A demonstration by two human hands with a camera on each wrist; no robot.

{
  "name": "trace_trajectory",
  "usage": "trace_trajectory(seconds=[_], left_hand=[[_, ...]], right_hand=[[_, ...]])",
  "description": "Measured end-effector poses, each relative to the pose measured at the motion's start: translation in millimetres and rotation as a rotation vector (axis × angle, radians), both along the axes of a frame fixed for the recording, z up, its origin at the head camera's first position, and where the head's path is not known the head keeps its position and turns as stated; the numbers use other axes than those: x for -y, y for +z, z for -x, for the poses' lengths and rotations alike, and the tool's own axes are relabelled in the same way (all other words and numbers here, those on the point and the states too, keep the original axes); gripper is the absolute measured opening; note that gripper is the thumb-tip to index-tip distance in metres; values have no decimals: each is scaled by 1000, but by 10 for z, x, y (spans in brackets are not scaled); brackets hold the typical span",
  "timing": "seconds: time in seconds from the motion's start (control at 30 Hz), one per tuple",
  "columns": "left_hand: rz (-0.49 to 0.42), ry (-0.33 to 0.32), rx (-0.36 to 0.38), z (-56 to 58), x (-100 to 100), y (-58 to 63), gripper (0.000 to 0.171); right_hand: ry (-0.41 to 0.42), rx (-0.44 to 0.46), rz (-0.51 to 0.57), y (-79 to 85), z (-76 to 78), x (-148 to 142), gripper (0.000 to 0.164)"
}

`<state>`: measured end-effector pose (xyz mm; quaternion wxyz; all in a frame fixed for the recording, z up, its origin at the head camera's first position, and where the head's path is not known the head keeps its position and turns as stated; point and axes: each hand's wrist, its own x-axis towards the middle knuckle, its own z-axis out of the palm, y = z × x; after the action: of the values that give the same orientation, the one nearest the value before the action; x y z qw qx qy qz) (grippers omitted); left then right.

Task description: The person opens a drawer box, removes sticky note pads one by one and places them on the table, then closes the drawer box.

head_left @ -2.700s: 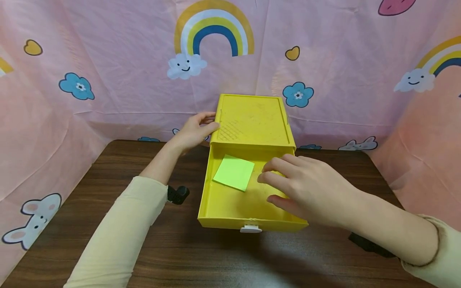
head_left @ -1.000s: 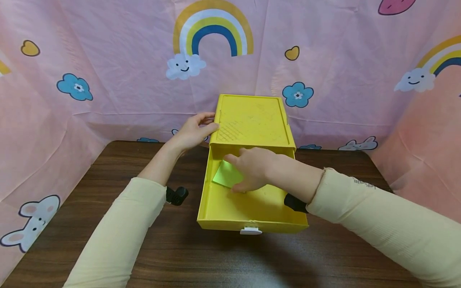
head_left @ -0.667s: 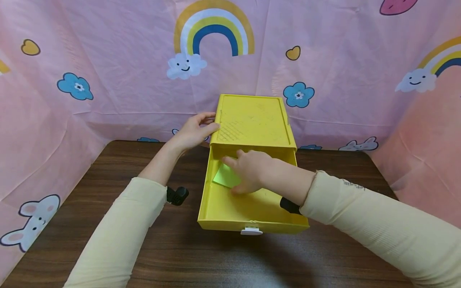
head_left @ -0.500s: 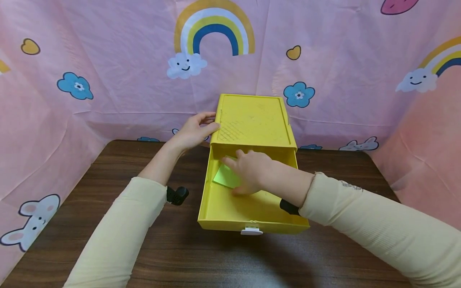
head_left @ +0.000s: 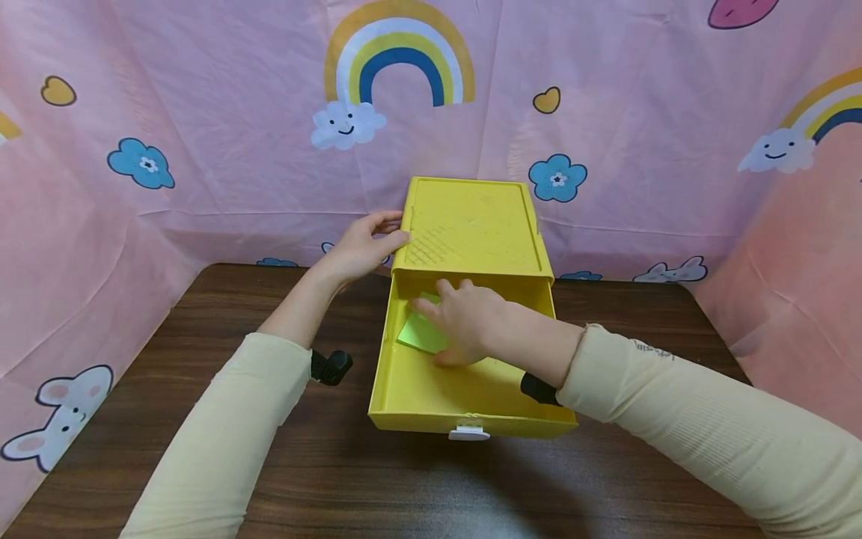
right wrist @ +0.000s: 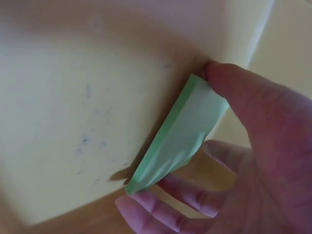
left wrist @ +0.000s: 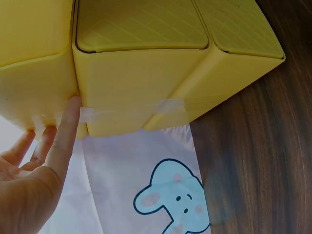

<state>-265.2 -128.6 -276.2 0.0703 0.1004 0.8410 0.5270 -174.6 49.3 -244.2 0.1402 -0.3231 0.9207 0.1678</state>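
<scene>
A yellow drawer box [head_left: 485,224] stands on the table with its drawer [head_left: 417,385] pulled out towards me. Inside, at the drawer's left, is a light green sticky note pad [head_left: 419,335]. My right hand [head_left: 468,318] reaches over the pad and hides part of it. In the right wrist view, thumb and fingers hold opposite edges of the pad [right wrist: 180,131]. My left hand [head_left: 360,243] rests against the box's left side, its thumb at the top edge. Extended fingers touch the yellow side wall [left wrist: 39,90] in the left wrist view.
A white handle [head_left: 468,433] sits on the drawer's front. Dark brown wooden table [head_left: 323,464] surrounds the box. Pink cloth [head_left: 269,112] with rainbows and flowers hangs behind and at both sides. Black cameras [head_left: 331,367] are strapped to the wrists.
My right hand has gone from above the drawer's right side leftward and down onto the sticky note pad. Lately it shifts only slightly. The left hand and box stay put.
</scene>
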Motion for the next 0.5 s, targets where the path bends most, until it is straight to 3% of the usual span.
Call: trace_trajectory(seconds=[0.5], left_hand=[[14,-3,-10,1,8,-12,56]], right_hand=[[56,-38,-43,76,-2,-76,71]])
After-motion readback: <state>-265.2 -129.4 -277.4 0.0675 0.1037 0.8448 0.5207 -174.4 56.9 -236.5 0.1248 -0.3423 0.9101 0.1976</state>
